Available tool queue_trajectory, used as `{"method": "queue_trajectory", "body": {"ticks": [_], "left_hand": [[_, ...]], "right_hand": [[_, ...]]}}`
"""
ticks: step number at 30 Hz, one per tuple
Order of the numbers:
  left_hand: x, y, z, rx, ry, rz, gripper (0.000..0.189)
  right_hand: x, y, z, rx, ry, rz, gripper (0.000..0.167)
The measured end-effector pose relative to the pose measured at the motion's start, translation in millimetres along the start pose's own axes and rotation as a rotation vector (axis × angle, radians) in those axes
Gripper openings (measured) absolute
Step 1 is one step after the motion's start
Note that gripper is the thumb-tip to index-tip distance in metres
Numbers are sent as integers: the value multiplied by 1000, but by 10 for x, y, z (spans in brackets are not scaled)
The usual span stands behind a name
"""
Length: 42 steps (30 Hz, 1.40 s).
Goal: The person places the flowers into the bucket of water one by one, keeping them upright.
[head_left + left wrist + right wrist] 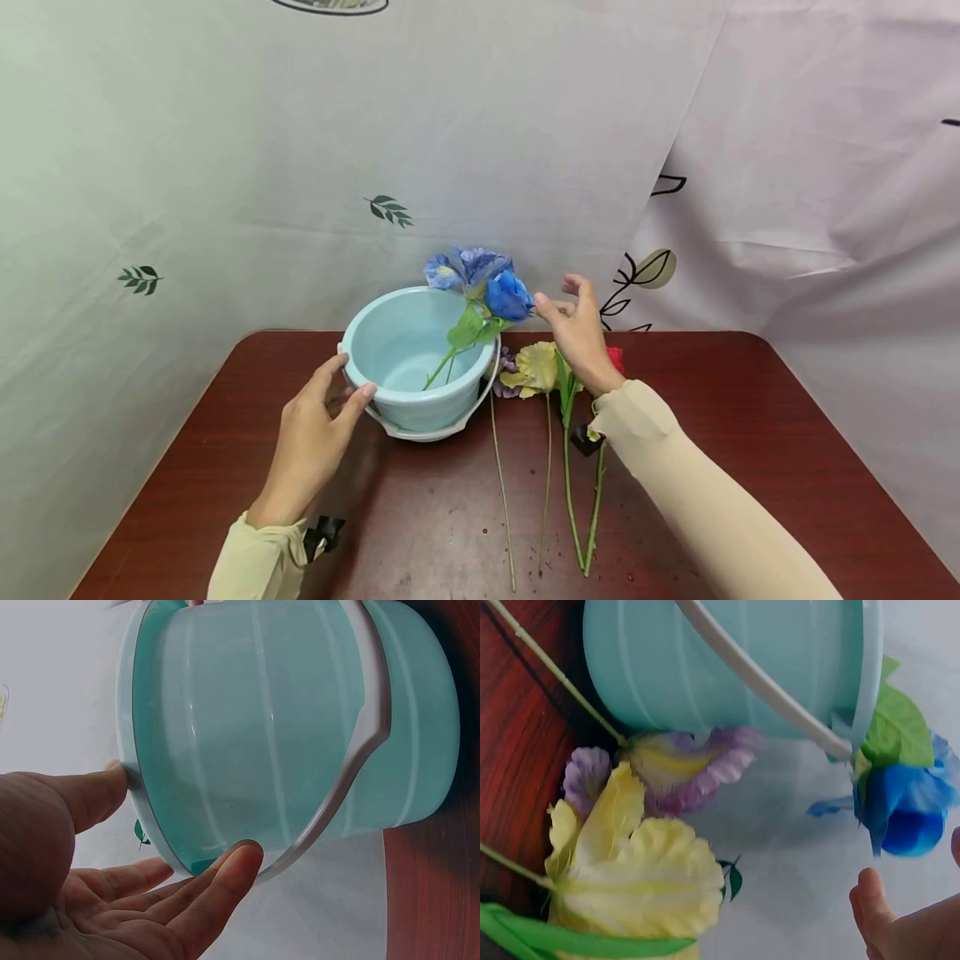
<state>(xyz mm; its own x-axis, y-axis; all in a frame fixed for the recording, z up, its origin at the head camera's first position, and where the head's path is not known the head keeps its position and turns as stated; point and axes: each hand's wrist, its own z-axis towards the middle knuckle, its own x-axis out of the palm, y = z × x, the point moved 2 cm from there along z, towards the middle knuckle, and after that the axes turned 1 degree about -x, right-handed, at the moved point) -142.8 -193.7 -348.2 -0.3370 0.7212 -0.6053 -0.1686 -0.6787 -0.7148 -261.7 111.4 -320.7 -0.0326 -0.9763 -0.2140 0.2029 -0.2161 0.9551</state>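
A light blue bucket (431, 407) stands on the table with its pale handle (371, 712) hanging down. My left hand (315, 429) touches the bucket's near left rim with its thumb and fingertips, the fingers spread along it. A blue rose (508, 296) and a lighter blue-violet flower (467, 268) lean over the bucket's right rim, stems inside. Beside the rose is my right hand (581, 333), fingers loosely bent and holding nothing. In the right wrist view, a small gap separates a fingertip (870, 885) from the rose (911, 814).
Right of the bucket, a yellow flower (538, 367), a purple flower (507, 367) and a red flower (616, 359) lie on the dark red table (750, 467), long stems towards the front. A pale patterned cloth (300, 208) hangs behind.
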Motion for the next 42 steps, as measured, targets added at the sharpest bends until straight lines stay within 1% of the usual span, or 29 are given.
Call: {"method": "queue_trajectory", "body": {"ticks": [6,14,19,21,27,31,35,42], "left_hand": [[-9,-4,1,14,-1,-1,58],[-12,-12,11,16,-7,-2,58],[-11,-7,10,18,-8,-2,57],[-9,-4,11,18,-9,-2,57],[-7,2,16,20,-9,-1,57],[-7,2,19,26,-10,2,57],[-11,-6,18,23,-10,3,57],[-20,-21,8,11,-4,-16,55]], "right_hand": [[-188,-53,36,35,-26,-43,65],[-489,-282,93,164,-22,-159,70],[-622,-406,90,231,-21,-210,68],[-656,-450,84,254,-20,-222,67],[-760,-564,77,301,-11,-354,66],[-809,-629,60,340,18,-430,67],[-842,-682,47,363,45,-465,68],[-880,-727,29,379,62,-494,67]]}}
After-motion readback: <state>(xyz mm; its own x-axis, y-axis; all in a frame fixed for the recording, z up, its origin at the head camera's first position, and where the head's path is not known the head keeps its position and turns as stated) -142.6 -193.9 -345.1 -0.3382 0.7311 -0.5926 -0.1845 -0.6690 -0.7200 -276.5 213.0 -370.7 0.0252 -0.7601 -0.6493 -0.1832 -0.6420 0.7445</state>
